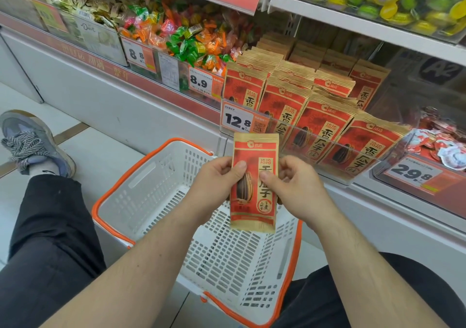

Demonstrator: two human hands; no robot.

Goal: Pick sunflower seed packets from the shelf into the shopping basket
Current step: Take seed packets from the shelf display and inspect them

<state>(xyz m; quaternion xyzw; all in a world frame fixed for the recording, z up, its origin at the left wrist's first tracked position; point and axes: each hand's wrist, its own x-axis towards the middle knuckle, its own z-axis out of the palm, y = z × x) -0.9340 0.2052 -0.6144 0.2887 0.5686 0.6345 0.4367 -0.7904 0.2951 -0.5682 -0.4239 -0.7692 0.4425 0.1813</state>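
Observation:
I hold one red and gold sunflower seed packet (254, 166) upright above the white shopping basket (161, 183) with the orange rim. My left hand (214, 183) pinches its left edge, thumb on the front. My right hand (295, 183) pinches its right edge the same way. Several rows of identical packets (315, 115) stand on the shelf behind a clear plastic guard, just beyond and to the right of my hands. The basket sits on the floor between my knees and nothing lies inside it.
Bins of wrapped candies (186, 37) fill the shelf to the left, with price tags along the edge. A bin of red and white snacks (443, 146) lies at the right. A white cabinet base (126, 105) runs under the shelf. My left shoe (30, 141) rests on the floor.

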